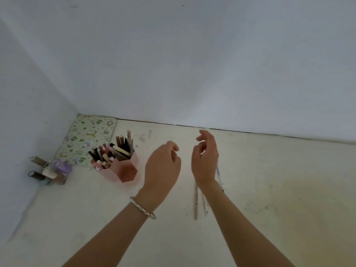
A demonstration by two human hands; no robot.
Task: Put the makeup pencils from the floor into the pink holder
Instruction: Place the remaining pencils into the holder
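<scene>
the holder (127,171) is my main worry — its back cells are packed with pencils leaning every way, so a new one pushed in could snag on them, bounce out, or tip the holder. the front cell looks empty and is, i judge, the safer target. the holder stands on the floor (269,189) just to the left of the left hand (163,166).

the floor pencils (196,201) are the second risk: thin, pale on a pale floor, lying close together beside and under the right wrist, part hidden by the forearm. a pinch could miss, roll one away, or lift two at once.

both hands hover above the floor, near each other, between the holder and those pencils. the left shows me its back, fingers curled down and under — i cannot tell whether it has anything in them. the right hand (205,162) stands edge-on, palm toward the left, fingers loosely curled, and i see nothing held in it.
</scene>
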